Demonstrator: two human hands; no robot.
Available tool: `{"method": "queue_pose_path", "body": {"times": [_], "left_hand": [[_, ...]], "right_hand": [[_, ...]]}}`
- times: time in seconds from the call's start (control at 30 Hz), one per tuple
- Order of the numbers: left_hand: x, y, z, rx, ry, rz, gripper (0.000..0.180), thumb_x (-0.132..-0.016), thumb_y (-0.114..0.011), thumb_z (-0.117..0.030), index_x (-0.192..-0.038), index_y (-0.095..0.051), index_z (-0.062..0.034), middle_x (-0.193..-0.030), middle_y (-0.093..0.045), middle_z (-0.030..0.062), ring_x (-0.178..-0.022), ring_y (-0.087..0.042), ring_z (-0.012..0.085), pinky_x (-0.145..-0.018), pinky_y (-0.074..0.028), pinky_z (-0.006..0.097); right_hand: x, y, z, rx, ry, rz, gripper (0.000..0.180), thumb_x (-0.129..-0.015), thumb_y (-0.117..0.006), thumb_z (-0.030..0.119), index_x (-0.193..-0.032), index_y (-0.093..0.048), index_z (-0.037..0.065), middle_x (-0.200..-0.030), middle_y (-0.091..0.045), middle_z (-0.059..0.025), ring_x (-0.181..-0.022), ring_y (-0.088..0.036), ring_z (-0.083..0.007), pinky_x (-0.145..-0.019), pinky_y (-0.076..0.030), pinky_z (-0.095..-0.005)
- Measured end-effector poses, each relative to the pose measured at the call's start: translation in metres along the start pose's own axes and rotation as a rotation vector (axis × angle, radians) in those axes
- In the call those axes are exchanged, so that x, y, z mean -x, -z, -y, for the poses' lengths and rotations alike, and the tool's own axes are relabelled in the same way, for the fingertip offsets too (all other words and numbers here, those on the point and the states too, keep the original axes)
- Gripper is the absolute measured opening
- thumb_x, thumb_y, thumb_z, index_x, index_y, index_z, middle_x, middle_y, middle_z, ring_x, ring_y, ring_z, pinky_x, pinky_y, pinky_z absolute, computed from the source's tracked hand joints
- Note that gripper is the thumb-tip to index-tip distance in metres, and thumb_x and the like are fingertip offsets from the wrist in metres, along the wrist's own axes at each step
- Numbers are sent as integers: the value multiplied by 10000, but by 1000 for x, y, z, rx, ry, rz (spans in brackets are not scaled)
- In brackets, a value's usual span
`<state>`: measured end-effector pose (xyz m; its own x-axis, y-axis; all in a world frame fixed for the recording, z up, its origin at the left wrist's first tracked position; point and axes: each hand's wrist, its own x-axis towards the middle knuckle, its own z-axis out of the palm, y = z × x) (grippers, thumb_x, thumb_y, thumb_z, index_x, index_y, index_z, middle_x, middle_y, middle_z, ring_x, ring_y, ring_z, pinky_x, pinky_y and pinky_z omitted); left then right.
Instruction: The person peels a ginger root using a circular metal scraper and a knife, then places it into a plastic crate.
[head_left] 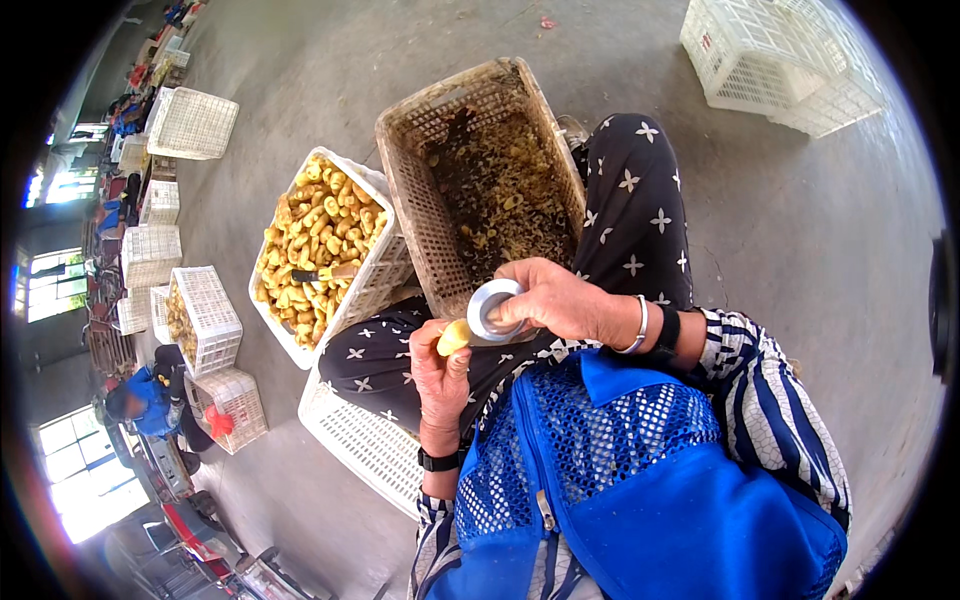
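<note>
My left hand (438,378) is closed on a small yellow piece of ginger (454,337), held up between thumb and fingers. Close beside it, my right hand (560,300) grips a round metal ring (487,296), with fingers curled over its rim. Both hands are over my lap, at the near end of a dirty plastic crate (408,180) with peelings and scraps (510,190) at its bottom. To the left stands a white crate (372,285) heaped with knobbly ginger pieces (325,220). A tool with a black and yellow handle (325,274) lies on that heap.
A white crate (365,440) lies by my left leg. More white crates (780,70) stand at the far right, and several line the left side, one a white crate (195,122). Another person in blue (155,400) sits at the left near a crate with a red item (218,420).
</note>
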<state>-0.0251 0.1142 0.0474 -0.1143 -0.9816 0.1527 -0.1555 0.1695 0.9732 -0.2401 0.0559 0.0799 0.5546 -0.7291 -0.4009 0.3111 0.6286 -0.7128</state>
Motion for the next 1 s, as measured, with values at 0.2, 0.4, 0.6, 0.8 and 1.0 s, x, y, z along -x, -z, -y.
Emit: {"method": "queue_pose_path", "body": {"times": [0.2,0.4,0.6,0.8,1.0], "left_hand": [[-4,-5,-12,-80,-106,33,410,-909,-675,-257,-1197,-465,-54,-1087,-533,89,-962,-520,167,-867,-435,290],[0,-4,2,-226,-149,48,387,-894,-691,-226,-1173,-500,-39,-1079,-541,120,-943,-569,184,-789,-487,273],[8,-2,10,-146,-52,-13,403,-886,-704,-239,-1183,-515,-42,-1093,-544,115,-946,-574,184,-800,-492,284],[-1,7,-7,-13,-53,-24,368,-871,-720,-179,-1152,-517,-53,-1118,-526,99,-959,-548,163,-822,-477,271],[-13,7,5,-99,-89,168,459,-814,-769,-147,-1205,-540,-78,-1179,-468,83,-1005,-516,164,-870,-454,282]], "right_hand": [[2,-14,-2,14,-7,-119,130,-812,-646,1,-912,-575,-42,-848,-647,-108,-817,-658,-163,-643,-548,-277],[-16,6,-22,-157,-78,-155,112,-799,-616,-44,-899,-566,-53,-898,-644,-154,-803,-680,-254,-695,-578,-358],[-17,0,-30,648,471,-440,126,-741,-643,-12,-828,-554,-32,-701,-609,-160,-674,-645,-257,-577,-484,-386],[-29,38,-10,5,133,-221,174,-793,-617,-19,-949,-576,-83,-862,-669,-175,-842,-692,-246,-655,-581,-353],[-22,15,-9,-256,-65,32,257,-860,-588,11,-1110,-551,-36,-1048,-621,-136,-965,-648,-258,-824,-582,-413]]}}
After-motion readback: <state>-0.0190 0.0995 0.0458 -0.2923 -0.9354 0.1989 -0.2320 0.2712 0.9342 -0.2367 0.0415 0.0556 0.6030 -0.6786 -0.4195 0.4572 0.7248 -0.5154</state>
